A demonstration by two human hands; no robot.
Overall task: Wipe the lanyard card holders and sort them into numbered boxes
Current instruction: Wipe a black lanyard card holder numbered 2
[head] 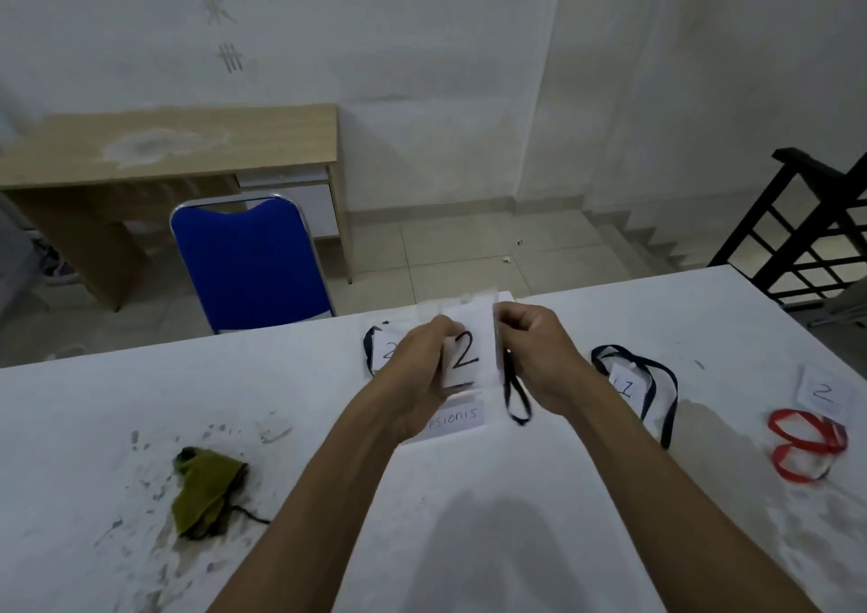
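Both hands are raised over the middle of the white table (pixel 516 495). My left hand (pixel 422 363) grips the left side of a clear card holder (pixel 467 354) whose paper shows a handwritten 2. My right hand (pixel 535 354) pinches its right edge, and its dark lanyard (pixel 516 396) hangs below in a loop. Behind my left hand lies another dark-strapped holder (pixel 382 352) with a 2. To the right lie a dark-strapped holder (pixel 626 387) marked 1 and a red-strapped holder (pixel 821 394) marked 2. An olive cloth (pixel 206 490) lies crumpled at left.
A white paper label (pixel 455 417) with handwriting lies flat under my hands. Dirty smears mark the table around the cloth. Beyond the far edge stand a blue chair (pixel 248 265) and a wooden desk (pixel 178 152); a black stair railing (pixel 807 237) is at right.
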